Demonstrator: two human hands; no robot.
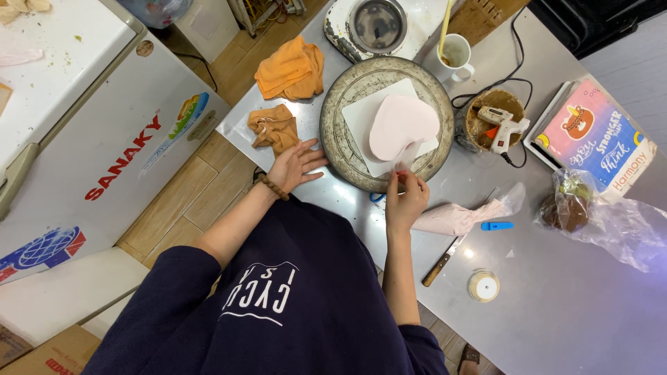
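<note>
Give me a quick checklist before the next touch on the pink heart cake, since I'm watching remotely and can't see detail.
1. Heart-shaped pink cake sits fully on its white board: ok.
2. Board rests inside the rim of the round metal turntable: ok, though one corner reaches close to the rim.
3. Left hand lies flat on the table against the turntable's edge: ok.
4. Right hand holds something small and red at the cake's near point: cannot tell what it is.
5. Pink piping bag lies within reach beside the right hand: ok.
6. Knife lies apart from both hands: ok.
</note>
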